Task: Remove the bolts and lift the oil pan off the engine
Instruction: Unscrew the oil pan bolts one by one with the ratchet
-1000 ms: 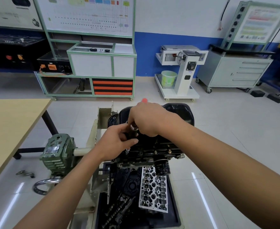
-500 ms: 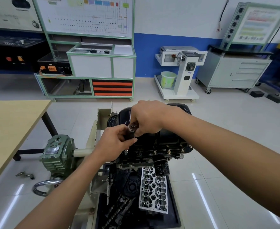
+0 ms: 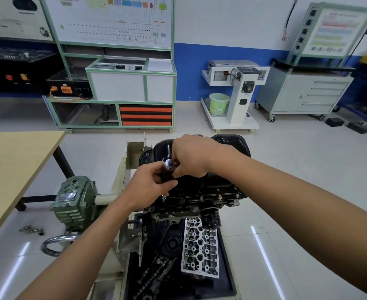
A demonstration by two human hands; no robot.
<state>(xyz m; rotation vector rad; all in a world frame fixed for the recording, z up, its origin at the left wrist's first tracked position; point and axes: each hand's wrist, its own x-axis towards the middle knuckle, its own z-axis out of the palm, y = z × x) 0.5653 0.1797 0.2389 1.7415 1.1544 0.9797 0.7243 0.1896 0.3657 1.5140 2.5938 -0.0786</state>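
A black oil pan sits on top of the upturned engine block, which is mounted on a stand. A row of bolts runs along the pan's near flange. My left hand grips a dark upright socket tool standing over the flange's left corner. My right hand pinches the tool's silver top end. The tool's tip shows just below my left hand.
A silver cylinder head and a camshaft lie in the black tray under the engine. The stand's green gearbox and hand wheel are at left, beside a wooden table. Trolleys and cabinets line the far wall.
My right hand has dropped from higher over the pan down to the tool's top. The red tip seen behind it a second ago is hidden. My left hand keeps its grip.
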